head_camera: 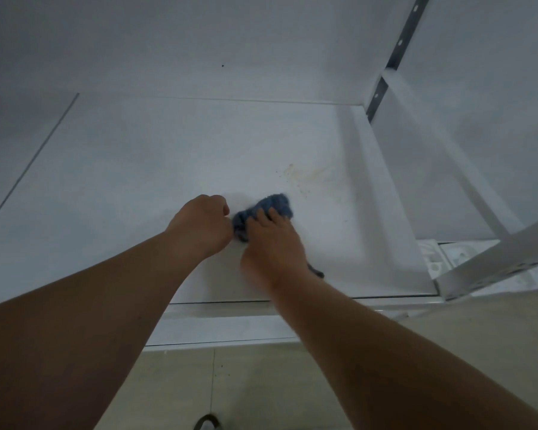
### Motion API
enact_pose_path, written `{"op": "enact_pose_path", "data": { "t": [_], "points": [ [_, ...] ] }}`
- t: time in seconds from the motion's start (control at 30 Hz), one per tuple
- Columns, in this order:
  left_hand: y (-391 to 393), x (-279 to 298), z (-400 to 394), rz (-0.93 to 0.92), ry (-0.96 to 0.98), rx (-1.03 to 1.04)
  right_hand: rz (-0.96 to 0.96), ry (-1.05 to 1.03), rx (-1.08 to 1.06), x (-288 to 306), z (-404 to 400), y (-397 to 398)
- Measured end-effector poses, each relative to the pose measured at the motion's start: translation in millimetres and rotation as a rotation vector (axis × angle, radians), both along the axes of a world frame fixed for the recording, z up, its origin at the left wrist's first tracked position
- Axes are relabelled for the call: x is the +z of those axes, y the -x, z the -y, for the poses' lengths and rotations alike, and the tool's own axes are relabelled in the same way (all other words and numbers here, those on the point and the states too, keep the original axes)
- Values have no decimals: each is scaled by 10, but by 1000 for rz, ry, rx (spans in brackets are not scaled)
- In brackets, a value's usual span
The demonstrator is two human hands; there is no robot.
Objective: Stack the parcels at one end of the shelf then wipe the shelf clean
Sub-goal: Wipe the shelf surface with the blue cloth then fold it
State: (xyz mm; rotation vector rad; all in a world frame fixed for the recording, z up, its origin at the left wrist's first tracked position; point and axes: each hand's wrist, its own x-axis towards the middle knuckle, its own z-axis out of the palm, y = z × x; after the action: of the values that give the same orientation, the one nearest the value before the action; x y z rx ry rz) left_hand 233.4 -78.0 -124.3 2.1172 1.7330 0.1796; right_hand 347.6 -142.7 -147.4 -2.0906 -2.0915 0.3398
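Observation:
A bunched blue cloth [278, 203] lies on the white shelf [168, 169], near its front edge. My right hand [272, 243] rests on top of the cloth with fingers spread over it, and a dark corner of cloth shows behind its wrist. My left hand [204, 223] is curled into a fist at the cloth's left end; whether it grips the cloth is hidden. A yellowish-brown stain [305, 176] marks the shelf just beyond and right of the cloth. No parcels are in view.
A white upright [466, 184] and a grey slotted post [382, 88] bound the shelf on the right. A seam [31, 162] crosses the shelf at the left. Beige floor tiles [246, 386] lie below the shelf front.

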Motion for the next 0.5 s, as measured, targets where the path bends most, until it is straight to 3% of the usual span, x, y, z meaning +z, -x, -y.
{"op": "enact_pose_path", "data": {
  "t": [0.17,0.23,0.33,0.5],
  "points": [
    [-85,-2,-118,43,-4,-25,-116,-76,411,-66,271,-67],
    [-91,-13,-185,50,-13,-26,-94,-111,359,-109,208,-335],
    [-95,-32,-301,53,-17,-45,-66,-91,114,-56,-52,-591],
    [-133,-28,-505,71,-63,-27,12,-29,-11,-10,-487,-225]
  ]
}}
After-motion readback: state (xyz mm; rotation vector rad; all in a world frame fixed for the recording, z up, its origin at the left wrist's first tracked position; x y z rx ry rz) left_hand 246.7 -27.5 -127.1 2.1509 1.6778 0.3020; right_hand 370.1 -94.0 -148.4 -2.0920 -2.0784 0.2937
